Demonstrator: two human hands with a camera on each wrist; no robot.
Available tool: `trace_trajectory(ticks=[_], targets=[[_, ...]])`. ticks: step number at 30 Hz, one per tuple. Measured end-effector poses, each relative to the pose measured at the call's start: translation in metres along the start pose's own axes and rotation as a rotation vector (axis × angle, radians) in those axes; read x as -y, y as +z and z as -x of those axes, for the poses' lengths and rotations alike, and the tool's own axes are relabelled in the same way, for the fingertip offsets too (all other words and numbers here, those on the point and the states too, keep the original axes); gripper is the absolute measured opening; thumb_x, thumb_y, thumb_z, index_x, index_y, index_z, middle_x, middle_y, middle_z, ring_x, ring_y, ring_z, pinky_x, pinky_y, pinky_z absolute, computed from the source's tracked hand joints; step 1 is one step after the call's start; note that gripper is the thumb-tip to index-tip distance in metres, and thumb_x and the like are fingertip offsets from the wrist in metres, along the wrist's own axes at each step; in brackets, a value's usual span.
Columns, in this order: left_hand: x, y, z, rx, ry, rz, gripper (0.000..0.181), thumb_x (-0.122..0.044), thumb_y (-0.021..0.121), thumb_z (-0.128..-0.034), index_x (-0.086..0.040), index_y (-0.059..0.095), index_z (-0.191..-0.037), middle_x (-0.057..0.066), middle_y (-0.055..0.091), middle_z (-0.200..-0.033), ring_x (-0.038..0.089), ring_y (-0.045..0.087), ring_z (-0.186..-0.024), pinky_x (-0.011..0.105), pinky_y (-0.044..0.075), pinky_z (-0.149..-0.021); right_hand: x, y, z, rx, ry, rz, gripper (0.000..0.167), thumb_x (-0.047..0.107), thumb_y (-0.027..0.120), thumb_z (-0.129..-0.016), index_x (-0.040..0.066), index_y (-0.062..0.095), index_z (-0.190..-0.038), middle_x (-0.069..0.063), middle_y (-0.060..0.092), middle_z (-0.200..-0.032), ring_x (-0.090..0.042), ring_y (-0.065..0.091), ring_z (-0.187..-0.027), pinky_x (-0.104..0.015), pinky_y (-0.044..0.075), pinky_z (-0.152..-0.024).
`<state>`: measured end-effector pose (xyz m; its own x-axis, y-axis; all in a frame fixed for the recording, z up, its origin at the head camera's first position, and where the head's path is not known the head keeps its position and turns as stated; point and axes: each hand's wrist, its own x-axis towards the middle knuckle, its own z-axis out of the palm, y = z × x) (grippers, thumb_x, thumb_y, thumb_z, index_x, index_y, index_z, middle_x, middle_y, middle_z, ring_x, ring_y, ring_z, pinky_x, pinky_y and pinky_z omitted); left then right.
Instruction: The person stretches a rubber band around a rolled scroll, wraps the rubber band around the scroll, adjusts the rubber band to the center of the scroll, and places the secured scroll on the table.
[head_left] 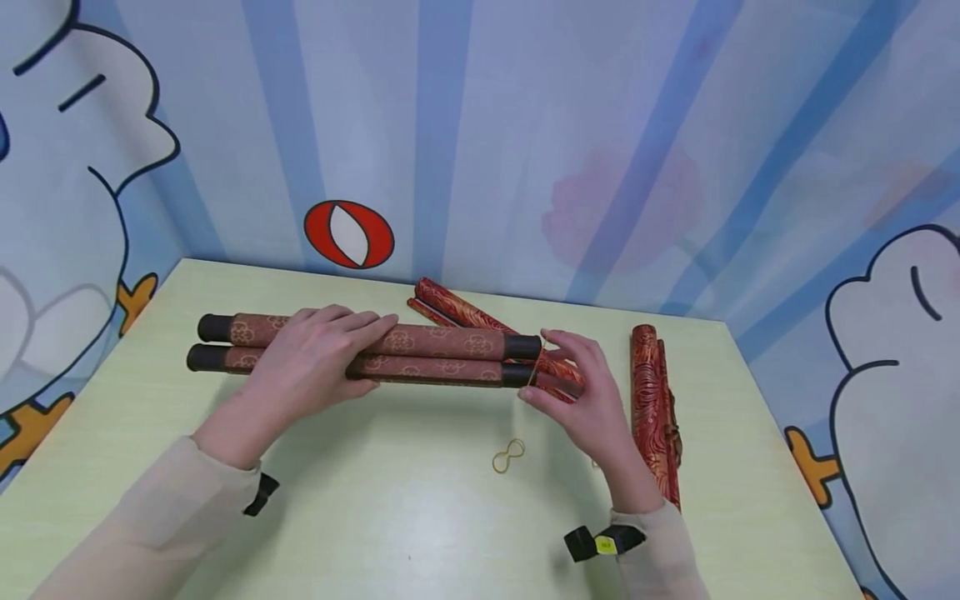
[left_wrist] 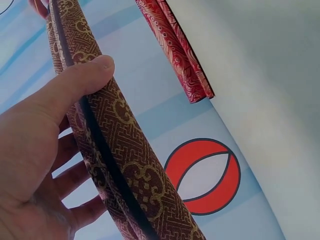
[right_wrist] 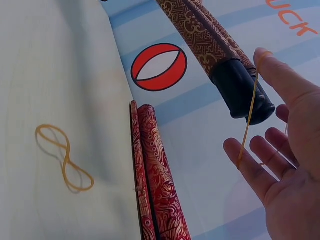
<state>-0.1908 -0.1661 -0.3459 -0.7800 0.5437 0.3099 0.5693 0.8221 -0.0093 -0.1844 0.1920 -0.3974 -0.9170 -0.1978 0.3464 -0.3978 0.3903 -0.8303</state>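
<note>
My left hand (head_left: 315, 354) grips a scroll (head_left: 435, 342) rolled up from both ends into two parallel rolls. Brown patterned brocade covers it, with black knobs at the ends. In the left wrist view, the thumb lies across one roll and the fingers pass behind. At the scroll's right end, my right hand (head_left: 588, 387) holds a thin yellow-orange rubber band (right_wrist: 249, 112), stretched between thumb and fingers. The band crosses beside the black end knobs (right_wrist: 240, 92); whether it encircles both is unclear. Below the scroll, another rubber band (head_left: 508, 456) lies on the table, twisted into a figure eight.
A red and gold patterned scroll (head_left: 461, 307) lies behind the brown one, partly hidden. Another red scroll (head_left: 648, 400) lies to the right, near my right forearm, with a tie at its side. A printed backdrop (head_left: 480, 150) rises behind the pale table (head_left: 420, 517).
</note>
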Motion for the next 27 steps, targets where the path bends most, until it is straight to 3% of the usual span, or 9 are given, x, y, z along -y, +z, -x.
trace_trajectory(ticks=[8,17,27], targets=[[-0.002,-0.002,-0.001,-0.034,0.015,-0.016,0.081,-0.036,0.098,-0.0775,-0.011,0.065,-0.147,0.01,0.073,-0.133,0.037,0.068,-0.118,0.059,0.057,-0.095,0.005,0.005,-0.006,-0.002,0.018,-0.103,0.075,-0.007,0.084,-0.087,0.009,0.054,-0.154,-0.016,0.049,-0.145,-0.034,0.055,-0.132,-0.035,0.058,-0.103],[-0.004,0.001,-0.001,-0.1,0.037,-0.038,0.082,-0.035,0.098,-0.0772,-0.011,0.065,-0.148,0.01,0.073,-0.134,0.037,0.067,-0.117,0.058,0.056,-0.098,0.005,0.006,-0.01,-0.004,0.012,-0.13,0.073,-0.007,0.083,-0.088,0.005,0.053,-0.153,-0.017,0.048,-0.144,-0.031,0.054,-0.131,-0.024,0.058,-0.099],[-0.009,0.006,-0.002,-0.237,0.092,-0.062,0.081,-0.033,0.099,-0.0765,-0.011,0.065,-0.147,0.009,0.073,-0.132,0.036,0.066,-0.118,0.056,0.054,-0.099,0.01,-0.001,-0.017,0.024,-0.004,-0.094,0.073,-0.005,0.086,-0.087,0.008,0.056,-0.151,-0.014,0.052,-0.145,-0.025,0.055,-0.127,-0.023,0.059,-0.097]])
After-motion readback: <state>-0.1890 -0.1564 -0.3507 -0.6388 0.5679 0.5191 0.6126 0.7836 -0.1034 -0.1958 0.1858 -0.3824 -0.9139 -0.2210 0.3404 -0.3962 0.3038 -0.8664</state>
